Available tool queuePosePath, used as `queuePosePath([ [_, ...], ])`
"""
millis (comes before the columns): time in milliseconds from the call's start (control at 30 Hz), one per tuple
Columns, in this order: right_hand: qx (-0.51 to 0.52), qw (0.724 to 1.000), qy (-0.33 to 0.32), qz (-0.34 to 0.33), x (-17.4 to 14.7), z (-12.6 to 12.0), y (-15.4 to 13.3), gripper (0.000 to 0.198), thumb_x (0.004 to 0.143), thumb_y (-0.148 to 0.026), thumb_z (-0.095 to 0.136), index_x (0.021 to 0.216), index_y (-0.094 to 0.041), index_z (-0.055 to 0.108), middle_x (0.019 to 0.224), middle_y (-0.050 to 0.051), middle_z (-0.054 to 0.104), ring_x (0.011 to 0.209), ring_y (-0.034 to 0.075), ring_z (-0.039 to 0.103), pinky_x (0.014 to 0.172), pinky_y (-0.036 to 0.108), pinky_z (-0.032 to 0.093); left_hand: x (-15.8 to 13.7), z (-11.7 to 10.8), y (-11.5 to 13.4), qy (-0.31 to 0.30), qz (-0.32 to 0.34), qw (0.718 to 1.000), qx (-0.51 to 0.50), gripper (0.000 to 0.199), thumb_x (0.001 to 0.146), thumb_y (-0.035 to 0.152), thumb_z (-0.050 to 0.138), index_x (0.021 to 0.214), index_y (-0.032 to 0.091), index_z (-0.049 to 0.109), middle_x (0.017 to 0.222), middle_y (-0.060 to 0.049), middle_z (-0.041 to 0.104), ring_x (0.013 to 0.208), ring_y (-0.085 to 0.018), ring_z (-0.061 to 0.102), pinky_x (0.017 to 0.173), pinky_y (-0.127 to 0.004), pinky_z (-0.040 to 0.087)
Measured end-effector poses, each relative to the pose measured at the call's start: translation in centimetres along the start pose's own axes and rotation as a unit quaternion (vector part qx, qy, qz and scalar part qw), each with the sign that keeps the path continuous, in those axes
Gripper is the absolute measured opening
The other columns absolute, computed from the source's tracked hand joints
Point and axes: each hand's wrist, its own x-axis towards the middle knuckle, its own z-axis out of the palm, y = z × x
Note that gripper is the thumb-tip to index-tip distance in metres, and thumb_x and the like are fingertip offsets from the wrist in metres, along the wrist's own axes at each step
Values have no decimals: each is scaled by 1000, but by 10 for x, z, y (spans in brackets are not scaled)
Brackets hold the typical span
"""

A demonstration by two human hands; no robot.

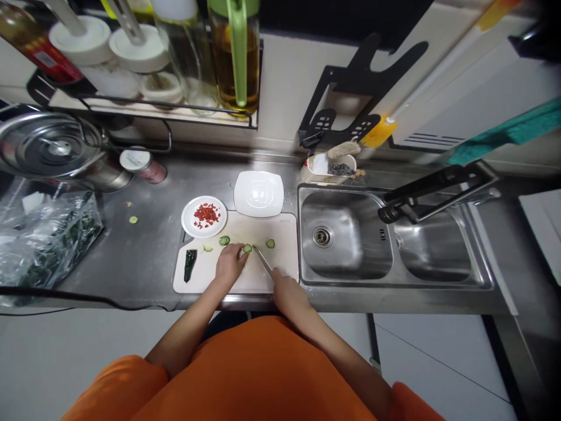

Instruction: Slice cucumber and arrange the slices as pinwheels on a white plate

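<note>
My right hand [290, 293] is closed round the handle of a knife [263, 261], whose blade points up and left over the white cutting board [254, 280]. By the blade tip is a round cucumber slice [248, 248], with the fingertips of my left hand [228, 268] pinched at its left edge. More cucumber slices [224, 240] lie just behind my left hand, and a single cucumber slice [270, 243] rests to the right of the knife. A dark green cucumber piece [190, 265] lies at the board's left end, near pale trimmings [207, 248].
A round white plate [186, 225] of chopped red pieces and a white square plate [258, 194] stand behind the board. To the right is a double sink [346, 234] with a black faucet [421, 196]. Bagged greens [61, 240], a jar [144, 166] and a lidded pot [56, 146] stand left.
</note>
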Motion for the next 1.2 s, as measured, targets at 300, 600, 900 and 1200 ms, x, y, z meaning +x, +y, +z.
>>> queuePosePath([
  [300,-16,1000,8,-18,-1,-2,-15,37,85,-2,32,118,-14,42,92,14,66,92,23,64,71,28,47,-1,2,1,17,-1,1000,-3,24,86,35,50,94,19,65,88,-8,66,85,-21,59,81,-33,45],
  [600,-12,1000,22,-17,1,1,-19,33,88,-4,28,115,-15,44,88,13,66,92,24,65,69,29,48,-1,3,-2,14,-6,1000,0,24,85,34,51,98,19,65,91,-8,67,87,-21,59,83,-34,46],
  [900,-11,1000,21,-9,1,0,-21,33,88,-4,28,115,-15,44,90,13,66,93,23,65,69,28,47,-1,3,-2,14,-1,1000,-8,25,85,34,51,99,20,66,92,-8,67,89,-21,59,84,-34,46],
  [1200,2,1000,11,-9,2,-1,-23,31,88,-3,30,113,-14,44,91,14,66,95,22,64,72,28,47,-1,2,-1,9,1,1000,-6,25,86,33,51,99,20,66,92,-8,67,89,-21,59,85,-34,46],
])
